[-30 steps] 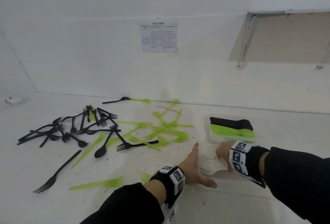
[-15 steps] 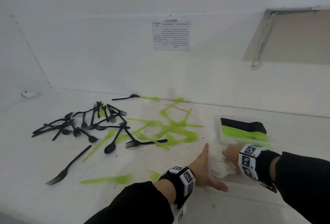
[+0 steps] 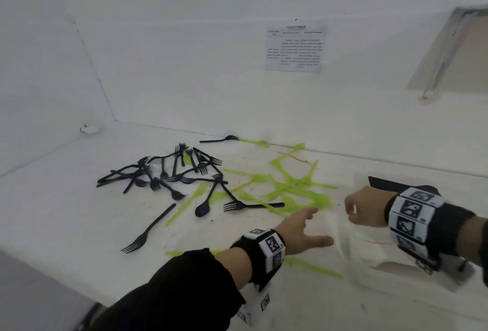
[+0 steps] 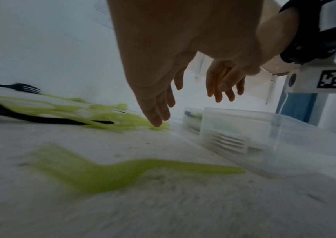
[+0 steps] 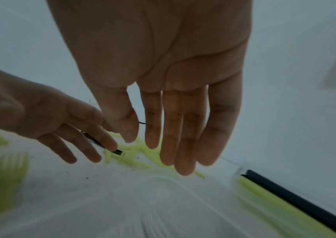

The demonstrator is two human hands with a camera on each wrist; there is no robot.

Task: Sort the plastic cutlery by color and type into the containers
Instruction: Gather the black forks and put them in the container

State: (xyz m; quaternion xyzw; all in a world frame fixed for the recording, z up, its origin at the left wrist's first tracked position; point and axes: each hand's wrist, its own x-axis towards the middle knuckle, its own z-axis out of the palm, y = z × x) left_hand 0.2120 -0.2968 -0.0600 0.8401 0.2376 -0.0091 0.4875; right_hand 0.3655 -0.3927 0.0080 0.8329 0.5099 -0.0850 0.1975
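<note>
Both hands empty, fingers extended: left hand (image 3: 298, 233) and right hand (image 3: 365, 208) above the green forks (image 3: 295, 188). Forks are light, thin, probably slippery; pinch one mid-handle.

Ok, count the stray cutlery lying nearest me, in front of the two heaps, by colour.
Black: 1, the black fork.
Green: 2, a green fork and a green piece partly hidden by the arm.
Total: 3.

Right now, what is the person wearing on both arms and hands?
Both hands are bare. The left hand and right hand each follow a black sleeve and a black wrist strap carrying white blocks printed with square black-and-white marker patterns. No gloves or rings show.
</note>
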